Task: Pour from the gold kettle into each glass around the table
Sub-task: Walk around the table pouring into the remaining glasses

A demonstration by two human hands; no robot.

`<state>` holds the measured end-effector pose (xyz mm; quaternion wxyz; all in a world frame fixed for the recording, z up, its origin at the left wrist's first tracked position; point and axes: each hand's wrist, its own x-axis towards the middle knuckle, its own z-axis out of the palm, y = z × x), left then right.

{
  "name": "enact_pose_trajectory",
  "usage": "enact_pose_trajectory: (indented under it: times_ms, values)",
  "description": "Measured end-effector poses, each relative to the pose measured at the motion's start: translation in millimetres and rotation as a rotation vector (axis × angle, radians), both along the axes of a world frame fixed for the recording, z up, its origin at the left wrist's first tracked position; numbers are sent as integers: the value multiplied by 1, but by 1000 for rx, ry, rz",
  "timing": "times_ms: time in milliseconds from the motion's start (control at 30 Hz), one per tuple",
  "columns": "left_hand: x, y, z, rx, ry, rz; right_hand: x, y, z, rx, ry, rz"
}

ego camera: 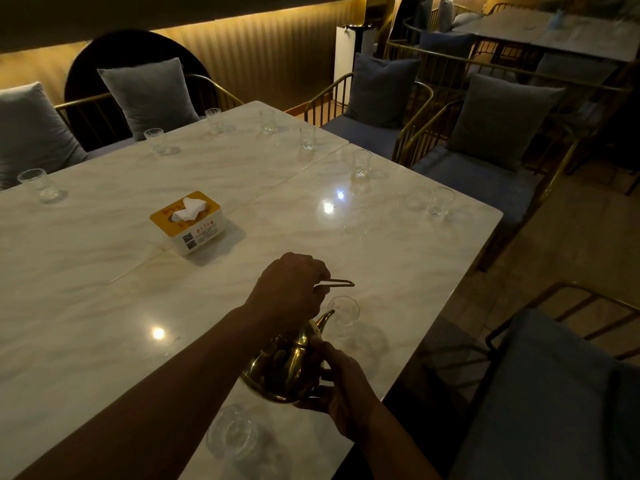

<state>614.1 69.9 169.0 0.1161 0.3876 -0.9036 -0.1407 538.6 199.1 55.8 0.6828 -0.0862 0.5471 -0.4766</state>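
pouring over a pale marble top in a dim, gold-lit dining room

the table (86, 271) is a long, glossy white marble surface with faint grey veining. it is made of slabs pushed together, with a seam (242, 206) running diagonally across it, and small ceiling-light reflections (157, 333) shine on the polish. the gold kettle (280, 368) is held above the near right part of the top, tilted so its spout points at a glass (343, 313) standing near the right edge. whether liquid is running cannot be told in this light. the left hand (291, 289) is closed round the kettle's thin looped handle, and the right hand (343, 393) is curled round the kettle's lower side, steadying it. a second glass (232, 434) stands below the kettle, near the closest edge. more glasses (440, 202) are spaced along the right and far edges. a white tissue box (187, 220) with a yellow top sits near the middle, with a tissue sticking up from it.

chairs (325, 95) with thin gold frames, blue seats and grey cushions (152, 95) surround the table. behind them a ribbed wall (259, 57) glows amber under a strip of light, with a tall white unit (346, 60) beside it. another table (571, 32) stands at the top right, and the tiled floor (571, 237) is in shadow.
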Motion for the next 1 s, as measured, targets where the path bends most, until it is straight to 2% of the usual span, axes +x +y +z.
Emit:
enact_pose_trajectory:
  times_ms: [667,1000]
  values:
    - [5,2,-3,2,15,5,0,1,-3,-2,8,6]
    - [19,5,-8,55,33,16,0,-1,-16,24,79,-2]
